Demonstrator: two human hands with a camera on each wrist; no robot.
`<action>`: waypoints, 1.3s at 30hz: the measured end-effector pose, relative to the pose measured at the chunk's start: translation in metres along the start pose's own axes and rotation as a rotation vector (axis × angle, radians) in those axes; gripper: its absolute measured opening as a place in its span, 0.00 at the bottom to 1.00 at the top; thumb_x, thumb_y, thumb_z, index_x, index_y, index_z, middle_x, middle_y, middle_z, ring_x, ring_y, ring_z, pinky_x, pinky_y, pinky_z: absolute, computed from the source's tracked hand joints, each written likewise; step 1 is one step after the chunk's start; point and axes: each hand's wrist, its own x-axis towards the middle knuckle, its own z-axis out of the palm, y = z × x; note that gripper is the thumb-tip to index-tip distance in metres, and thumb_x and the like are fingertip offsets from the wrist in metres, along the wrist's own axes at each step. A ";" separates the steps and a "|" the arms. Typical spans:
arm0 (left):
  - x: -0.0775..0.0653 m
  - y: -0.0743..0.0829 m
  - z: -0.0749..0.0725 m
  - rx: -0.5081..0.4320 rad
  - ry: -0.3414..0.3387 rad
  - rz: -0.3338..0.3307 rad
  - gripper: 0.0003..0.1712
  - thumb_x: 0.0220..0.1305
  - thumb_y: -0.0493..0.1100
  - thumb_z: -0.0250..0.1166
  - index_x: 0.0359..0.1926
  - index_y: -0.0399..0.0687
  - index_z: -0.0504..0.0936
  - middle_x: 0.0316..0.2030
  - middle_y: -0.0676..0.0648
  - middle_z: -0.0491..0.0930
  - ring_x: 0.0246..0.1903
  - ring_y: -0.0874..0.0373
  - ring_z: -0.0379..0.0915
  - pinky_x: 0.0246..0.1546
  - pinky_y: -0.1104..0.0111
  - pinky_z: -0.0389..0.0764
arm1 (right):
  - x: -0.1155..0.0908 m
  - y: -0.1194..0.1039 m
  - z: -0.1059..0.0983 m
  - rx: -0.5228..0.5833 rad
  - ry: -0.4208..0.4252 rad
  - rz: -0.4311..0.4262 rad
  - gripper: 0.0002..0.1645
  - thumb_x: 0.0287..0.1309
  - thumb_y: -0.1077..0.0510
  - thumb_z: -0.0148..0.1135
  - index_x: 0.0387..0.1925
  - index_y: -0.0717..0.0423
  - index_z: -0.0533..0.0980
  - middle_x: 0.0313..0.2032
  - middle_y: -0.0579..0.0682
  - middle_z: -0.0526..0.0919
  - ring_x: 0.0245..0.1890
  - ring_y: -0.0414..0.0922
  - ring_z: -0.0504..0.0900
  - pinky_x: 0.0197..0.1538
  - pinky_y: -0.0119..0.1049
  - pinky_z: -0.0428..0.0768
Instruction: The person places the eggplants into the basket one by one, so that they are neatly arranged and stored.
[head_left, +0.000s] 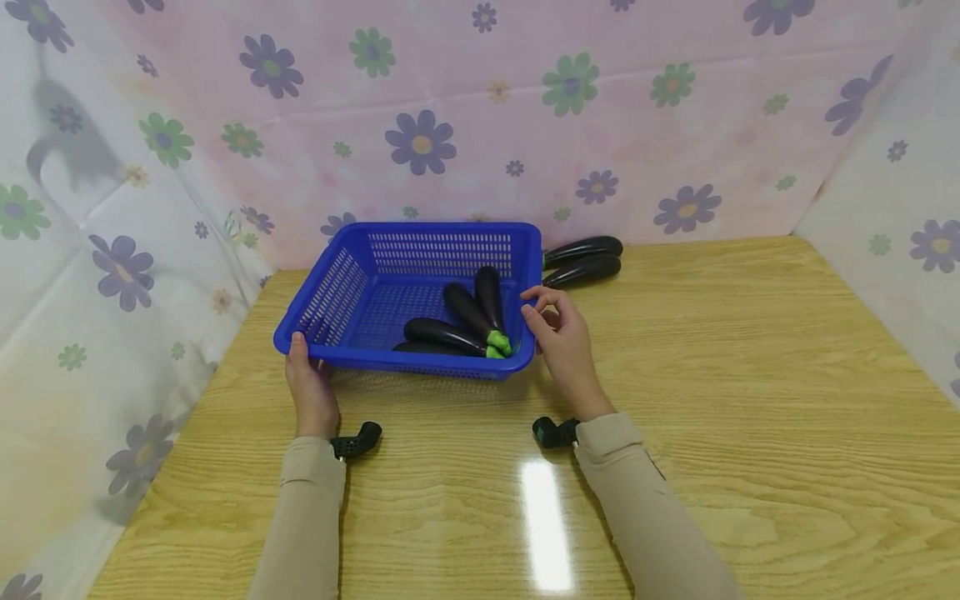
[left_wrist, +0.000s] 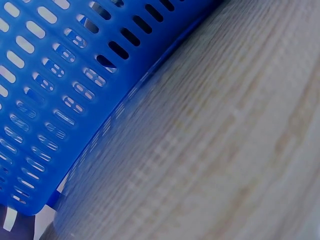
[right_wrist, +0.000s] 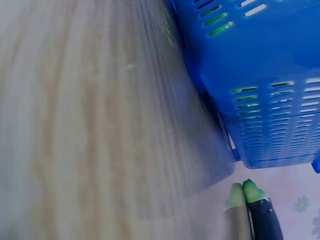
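Observation:
A blue plastic basket (head_left: 408, 361) with slotted walls is between both hands, its near side looking slightly raised off the table. My left hand (head_left: 309, 392) grips its near left corner, thumb over the rim. On the right rim, my right hand (head_left: 564, 346) holds with thumb and fingers. Several dark eggplants (head_left: 467, 310) with green stems lie inside toward the near right; one is mostly hidden by the front wall. The basket's slotted wall (left_wrist: 100, 75) fills the upper left of the left wrist view. Neither wrist view shows the fingers clearly.
Two more eggplants (head_left: 583, 271) lie on the wooden table (head_left: 750, 375) just beyond the basket's right side, their stem ends partly hidden by it. A flowered cloth (head_left: 480, 108) hangs behind the table and at both sides.

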 end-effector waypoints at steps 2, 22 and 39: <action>0.000 0.000 0.000 -0.001 0.001 -0.004 0.30 0.62 0.60 0.48 0.62 0.54 0.60 0.59 0.46 0.63 0.59 0.53 0.57 0.61 0.61 0.55 | 0.003 0.004 -0.001 -0.070 -0.007 -0.036 0.12 0.58 0.50 0.56 0.37 0.53 0.69 0.47 0.43 0.74 0.32 0.44 0.73 0.23 0.31 0.73; 0.000 0.002 -0.001 0.016 -0.004 -0.013 0.31 0.62 0.61 0.49 0.62 0.54 0.59 0.59 0.46 0.62 0.59 0.54 0.56 0.61 0.62 0.56 | 0.007 0.001 -0.004 -0.546 0.045 -0.168 0.25 0.66 0.48 0.40 0.62 0.47 0.62 0.58 0.48 0.68 0.51 0.46 0.71 0.45 0.43 0.75; 0.001 0.001 -0.001 0.032 0.009 -0.001 0.35 0.61 0.62 0.49 0.63 0.50 0.58 0.59 0.45 0.62 0.59 0.53 0.56 0.61 0.62 0.54 | 0.038 0.032 -0.035 -0.550 -0.142 0.170 0.25 0.63 0.50 0.46 0.59 0.56 0.64 0.57 0.57 0.67 0.54 0.53 0.69 0.54 0.49 0.67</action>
